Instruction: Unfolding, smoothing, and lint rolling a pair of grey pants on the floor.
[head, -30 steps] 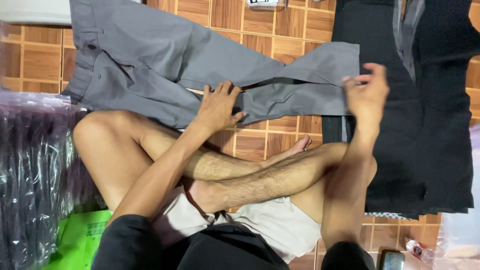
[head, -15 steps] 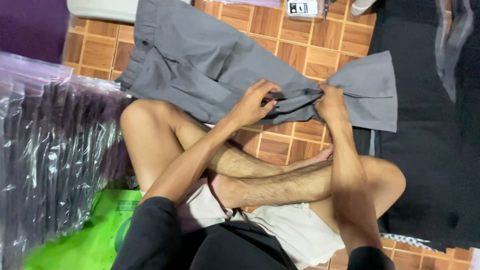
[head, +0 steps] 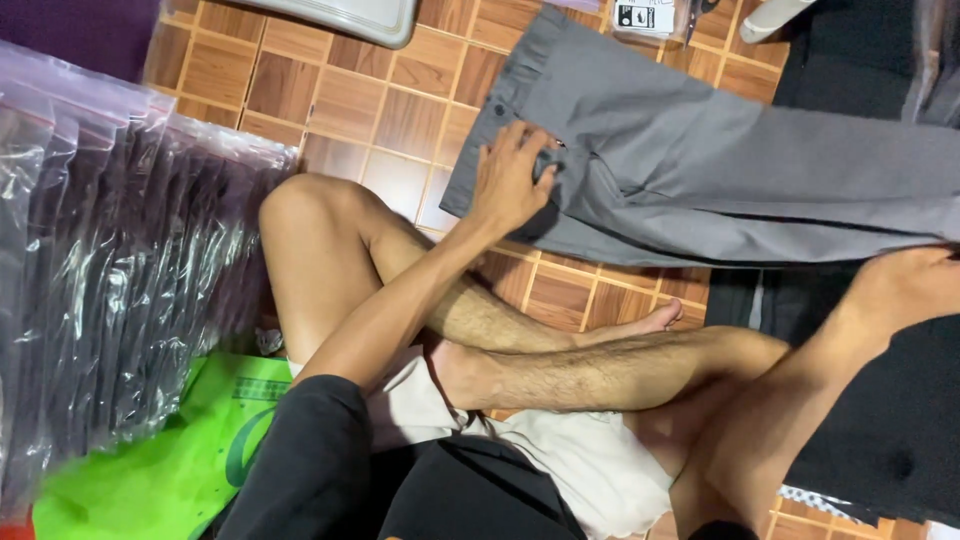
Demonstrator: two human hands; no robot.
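Grey trousers [head: 700, 170] lie spread on the wood-tile floor [head: 350, 110], waistband to the left, legs running off to the right. My left hand [head: 510, 180] rests on the waistband by the fly, fingers pinching the fabric there. At the far right, my right hand [head: 905, 280] meets the lower edge of the trouser leg; its fingers are hidden, so its hold is unclear. My bare crossed legs [head: 560, 360] lie under both arms.
A row of clear plastic bags with dark garments [head: 110, 270] stands at the left, with a green bag [head: 170, 470] below it. Black cloth [head: 890, 420] covers the floor at the right. A pale tray [head: 350, 15] and a small box [head: 645, 15] lie at the top.
The view has swung left. My hands have moved apart along the trousers: the left from the leg to the waistband, the right out to the far right edge of the leg.
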